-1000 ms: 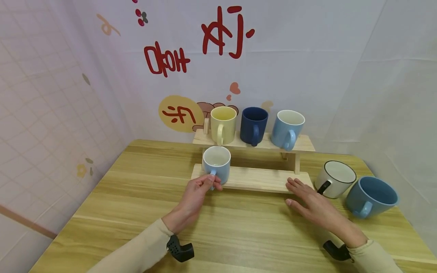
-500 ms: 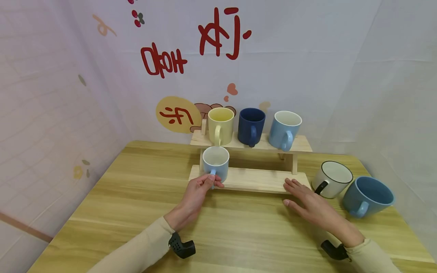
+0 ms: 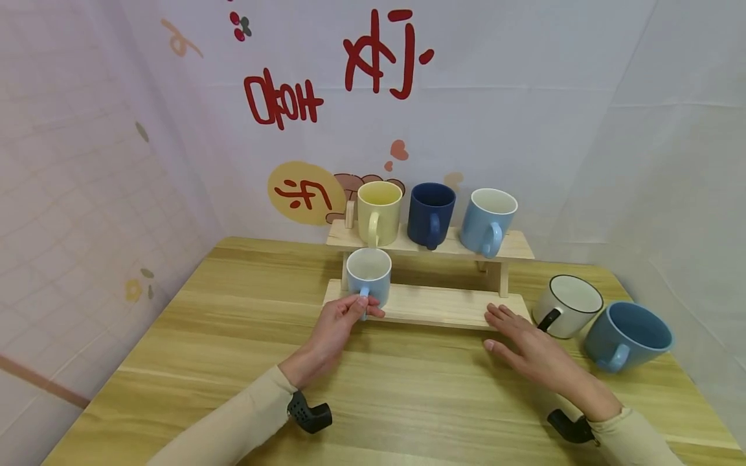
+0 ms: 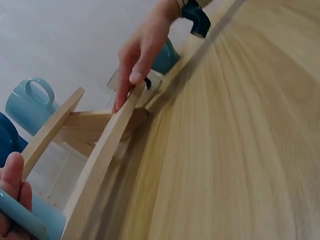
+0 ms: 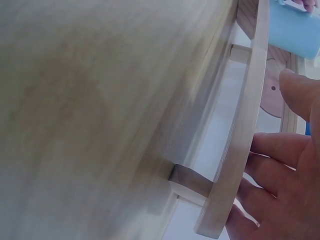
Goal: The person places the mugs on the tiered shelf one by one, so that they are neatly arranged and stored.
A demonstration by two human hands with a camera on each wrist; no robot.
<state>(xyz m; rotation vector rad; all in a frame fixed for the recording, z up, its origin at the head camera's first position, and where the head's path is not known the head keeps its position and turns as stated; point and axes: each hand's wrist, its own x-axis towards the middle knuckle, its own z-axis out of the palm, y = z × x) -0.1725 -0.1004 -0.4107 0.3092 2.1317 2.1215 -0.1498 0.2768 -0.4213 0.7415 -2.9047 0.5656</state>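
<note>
With thumb and fingers, my left hand [image 3: 332, 330] pinches the handle of a light blue mug [image 3: 370, 278] with a white inside. The mug stands upright at the left end of the lower shelf [image 3: 443, 304] of a two-tier wooden rack; the left wrist view shows the handle between the fingers. My right hand [image 3: 533, 349] rests its straight fingers on the right end of that shelf, and in the right wrist view the fingers [image 5: 275, 170] lie along the board's edge, holding nothing.
On the upper shelf [image 3: 402, 243] stand a yellow mug [image 3: 379, 213], a navy mug [image 3: 430, 213] and another light blue mug [image 3: 486, 220]. A white mug with a black rim [image 3: 571, 307] and a larger blue mug [image 3: 629, 336] sit right of the rack on the wooden table [image 3: 408, 401].
Both hands keep their places, the left on the mug's handle and the right on the shelf. Only the head view shifts slightly.
</note>
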